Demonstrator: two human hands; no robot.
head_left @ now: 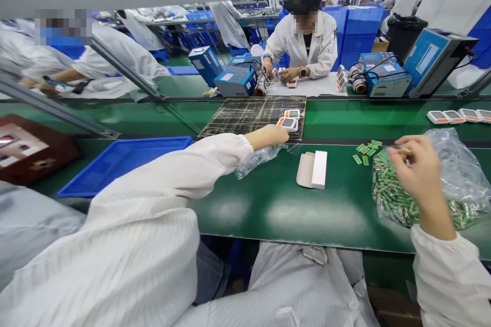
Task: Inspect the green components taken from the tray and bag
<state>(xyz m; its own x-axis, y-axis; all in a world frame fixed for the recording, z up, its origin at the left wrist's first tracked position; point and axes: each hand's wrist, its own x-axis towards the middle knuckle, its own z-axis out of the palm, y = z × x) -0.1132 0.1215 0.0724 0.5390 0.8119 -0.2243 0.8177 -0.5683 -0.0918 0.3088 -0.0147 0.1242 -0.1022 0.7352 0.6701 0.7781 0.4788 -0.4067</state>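
Note:
My left hand (pixel 268 136) reaches far forward to a white and orange device (pixel 287 123) lying on a dark scratched mat (pixel 245 115); its fingers close on the device's near edge. A second such device (pixel 292 113) lies just behind it. My right hand (pixel 414 166) hovers over a clear plastic bag of small green batteries (pixel 395 196), fingers curled round something thin that I cannot make out. Several loose batteries (pixel 366 152) lie on the green table to the left of the bag.
A small open white box (pixel 313 169) lies mid-table, a crumpled clear bag (pixel 255 159) beside my left wrist. A blue tray (pixel 120 162) sits left, a dark red box (pixel 26 150) beyond it. Across the belt a person in white works among blue testers (pixel 236 80); several devices (pixel 458 116) lie right.

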